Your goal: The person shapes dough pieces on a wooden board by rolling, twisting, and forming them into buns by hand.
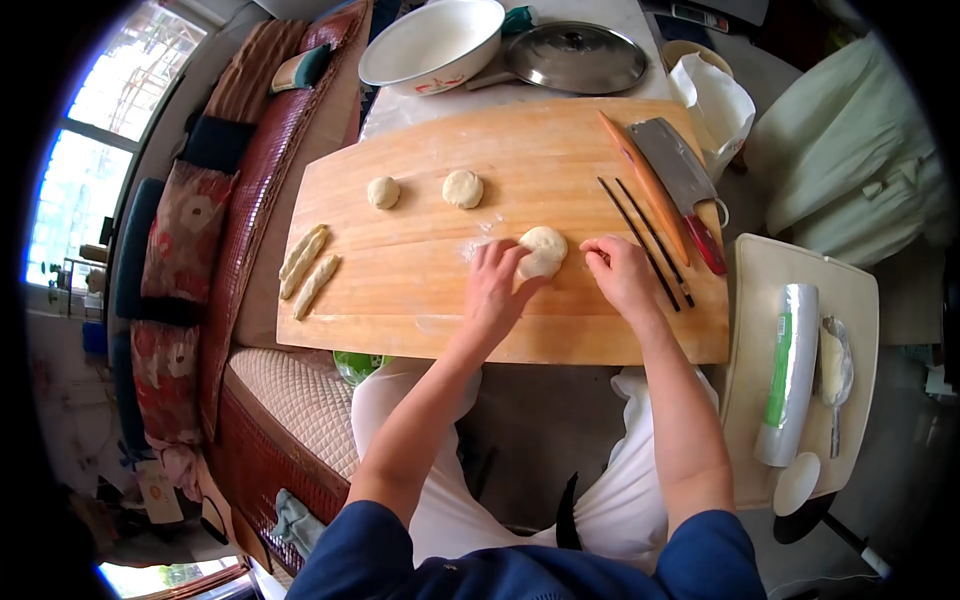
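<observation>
A flattened round of dough (545,250) lies on the wooden board (400,270). My left hand (495,285) curves around its left side, fingertips and thumb at the dough's edge. Just to the right, apart from the dough, my right hand (622,275) is closed, with thumb and forefinger pinched together; whether anything is between them is too small to tell. Farther back on the board sit two dough balls, a smaller one (383,192) and a larger one (463,189). Twisted dough strips (317,287) lie at the left end.
On the board's right are two black chopsticks (645,240), a wooden rolling pin (648,190) and a cleaver (675,160). Behind stand a white enamel basin (430,50) and a lidded pan (575,58). A side stool (750,300) holds a plastic-wrap roll (790,375).
</observation>
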{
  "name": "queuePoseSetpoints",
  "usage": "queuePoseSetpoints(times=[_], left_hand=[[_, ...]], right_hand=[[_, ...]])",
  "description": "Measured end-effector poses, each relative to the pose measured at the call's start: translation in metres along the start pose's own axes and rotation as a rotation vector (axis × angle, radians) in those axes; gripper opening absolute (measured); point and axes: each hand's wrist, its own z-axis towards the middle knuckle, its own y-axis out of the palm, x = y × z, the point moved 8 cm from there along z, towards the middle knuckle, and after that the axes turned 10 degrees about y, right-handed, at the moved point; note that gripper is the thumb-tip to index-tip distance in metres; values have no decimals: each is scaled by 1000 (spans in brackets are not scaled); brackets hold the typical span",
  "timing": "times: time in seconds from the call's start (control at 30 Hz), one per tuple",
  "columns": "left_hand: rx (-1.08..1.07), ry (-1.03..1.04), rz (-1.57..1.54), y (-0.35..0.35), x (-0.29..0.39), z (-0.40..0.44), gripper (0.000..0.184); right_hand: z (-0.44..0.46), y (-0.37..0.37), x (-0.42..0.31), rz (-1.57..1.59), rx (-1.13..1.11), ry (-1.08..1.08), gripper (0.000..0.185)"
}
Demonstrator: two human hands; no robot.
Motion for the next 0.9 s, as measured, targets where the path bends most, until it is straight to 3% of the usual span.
queuePoseSetpoints(times=[0.07,0.13,0.23,0.47,0.57,0.67,0.9], left_hand=[[-3,63,128,22,-1,18,50],[-11,34,255,47,-7,29,47],[1,-47,116,62,-9,34,44],[-108,-51,186,66,-9,35,45],[-48,-6,234,53,1,44,48],[-150,-31,207,70,-8,43,51],[-99,0,221,75,-11,41,49]], right_hand=[[2,1,-1,-15,3,24,12],[3,3,-3,-15,5,18,12],[7,6,0,8,1,-12,12],[8,8,1,53,-37,8,14],[6,6,4,86,-32,32,14],[6,-1,7,84,-12,30,14],[11,0,11,96,-9,41,14]])
